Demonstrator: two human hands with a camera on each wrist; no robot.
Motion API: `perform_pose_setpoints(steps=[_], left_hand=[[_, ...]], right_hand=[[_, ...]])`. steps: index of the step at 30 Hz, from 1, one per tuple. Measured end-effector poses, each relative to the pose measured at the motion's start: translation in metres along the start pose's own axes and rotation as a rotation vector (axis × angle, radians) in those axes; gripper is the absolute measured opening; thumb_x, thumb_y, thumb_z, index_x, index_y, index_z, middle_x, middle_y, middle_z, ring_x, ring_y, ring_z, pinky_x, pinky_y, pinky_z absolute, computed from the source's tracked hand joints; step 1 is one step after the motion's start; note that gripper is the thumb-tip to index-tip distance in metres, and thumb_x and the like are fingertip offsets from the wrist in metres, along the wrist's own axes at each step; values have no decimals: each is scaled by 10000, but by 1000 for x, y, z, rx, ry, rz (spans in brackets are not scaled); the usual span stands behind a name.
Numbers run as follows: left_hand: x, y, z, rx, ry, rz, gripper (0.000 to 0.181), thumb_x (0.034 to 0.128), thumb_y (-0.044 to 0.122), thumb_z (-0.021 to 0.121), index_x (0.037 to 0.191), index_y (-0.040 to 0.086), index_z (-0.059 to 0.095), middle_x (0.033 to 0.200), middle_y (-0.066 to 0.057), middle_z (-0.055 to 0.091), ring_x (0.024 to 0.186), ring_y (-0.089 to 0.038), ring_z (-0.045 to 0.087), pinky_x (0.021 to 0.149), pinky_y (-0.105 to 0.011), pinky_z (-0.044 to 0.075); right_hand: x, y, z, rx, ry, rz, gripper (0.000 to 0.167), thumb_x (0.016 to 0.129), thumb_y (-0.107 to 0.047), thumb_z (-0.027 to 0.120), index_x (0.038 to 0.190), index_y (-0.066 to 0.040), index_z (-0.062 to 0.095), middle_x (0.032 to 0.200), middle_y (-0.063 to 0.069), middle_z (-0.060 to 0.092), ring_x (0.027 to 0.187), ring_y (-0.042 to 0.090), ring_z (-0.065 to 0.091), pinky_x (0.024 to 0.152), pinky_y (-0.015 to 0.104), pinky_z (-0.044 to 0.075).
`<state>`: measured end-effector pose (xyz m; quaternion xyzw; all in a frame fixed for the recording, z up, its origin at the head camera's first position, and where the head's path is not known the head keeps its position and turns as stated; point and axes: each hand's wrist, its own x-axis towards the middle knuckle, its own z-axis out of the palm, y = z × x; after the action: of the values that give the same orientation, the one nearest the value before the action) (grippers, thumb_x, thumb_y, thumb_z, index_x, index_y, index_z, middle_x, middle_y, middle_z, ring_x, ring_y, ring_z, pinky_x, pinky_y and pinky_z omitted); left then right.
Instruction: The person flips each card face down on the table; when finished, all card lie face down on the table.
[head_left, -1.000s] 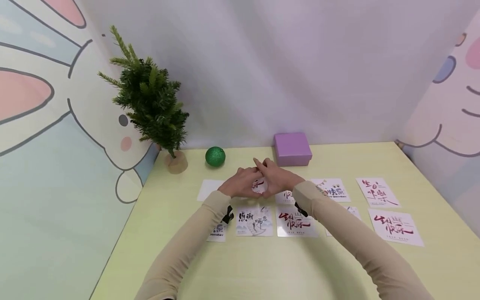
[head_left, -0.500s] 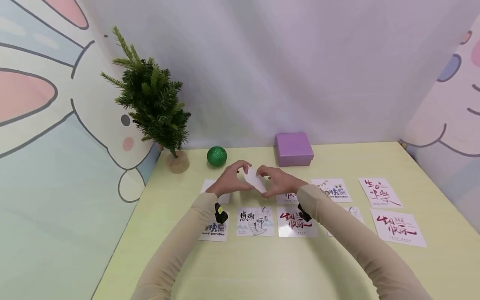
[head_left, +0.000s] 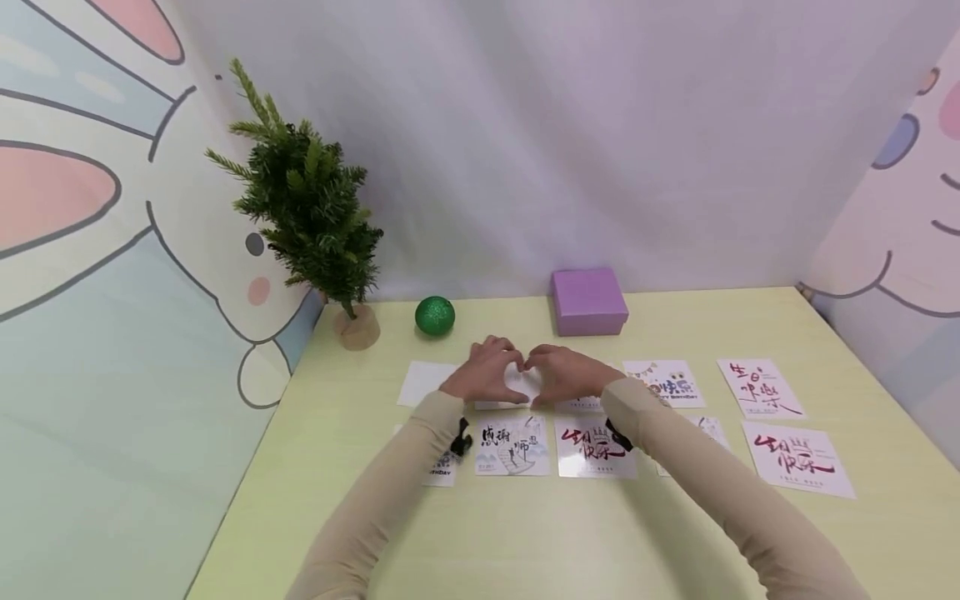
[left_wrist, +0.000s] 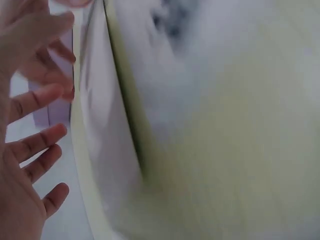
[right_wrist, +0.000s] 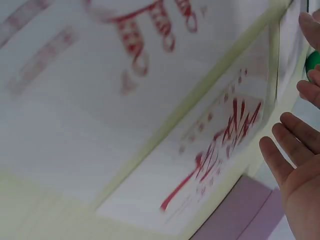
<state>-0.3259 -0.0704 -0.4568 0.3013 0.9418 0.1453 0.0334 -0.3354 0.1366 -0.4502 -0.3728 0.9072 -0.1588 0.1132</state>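
Both hands hover around a white card [head_left: 522,384], blank side up, in the back row. My left hand [head_left: 482,375] is at its left side and my right hand [head_left: 573,373] at its right, thumbs and fingertips close together. In the left wrist view the card [left_wrist: 106,120] has an edge raised, with a shadow under it; the left fingers [left_wrist: 39,141] are spread apart from it. The right wrist view has the right fingers [right_wrist: 276,156] stretched out, pinching nothing. A 感谢师恩 card [head_left: 513,447] lies in front, beside a red-lettered birthday card [head_left: 592,448].
Another blank white card [head_left: 422,383] lies to the left. Several printed cards, including a birthday card [head_left: 797,458], lie to the right. At the back stand a small fir tree [head_left: 315,217], a green glitter ball [head_left: 435,317] and a purple box [head_left: 589,302].
The hands met over the card, then held it up tilted between them with its white side showing. Now it is down on the table, blank side up, and the fingers have loosened.
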Motion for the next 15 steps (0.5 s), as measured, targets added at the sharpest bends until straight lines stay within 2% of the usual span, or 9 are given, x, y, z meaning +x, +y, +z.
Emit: perform_pose_setpoints(steps=[3,7,10,15], left_hand=[[20,27,12,38,-35,45,632,690,571,785,1191,218,627,1281,5,566,1191,-184,465,958,-385,366],[37,57,23,101,-91,54,725,688,570,794,1289,227,581,1273,26,564,1165,-158,484,939,-357,367],[45,68,26,122,-107,58,694,696,544,798,1275,218,600,1226,23,563,1129,-151,486,905,-344,375],[53,75,29,101,-107,49,605,708,513,800,1209,212,646,1228,19,560,1129,-155,491,894,-362,397]], right_hand=[[-23,19,-9,15,15,17,599,711,-326,828,1215,-75,621,1256,119,603,1120,271,593,983,440,461],[-50,42,-15,-26,12,68,696,654,-345,862,1226,-47,603,1234,149,607,1120,312,591,988,474,454],[-62,49,-16,-47,19,101,787,612,-360,889,1252,-24,579,1263,205,572,1148,369,566,1000,509,439],[-70,50,-18,-92,32,123,885,572,-361,911,1298,-3,553,1207,204,574,1094,335,555,968,477,462]])
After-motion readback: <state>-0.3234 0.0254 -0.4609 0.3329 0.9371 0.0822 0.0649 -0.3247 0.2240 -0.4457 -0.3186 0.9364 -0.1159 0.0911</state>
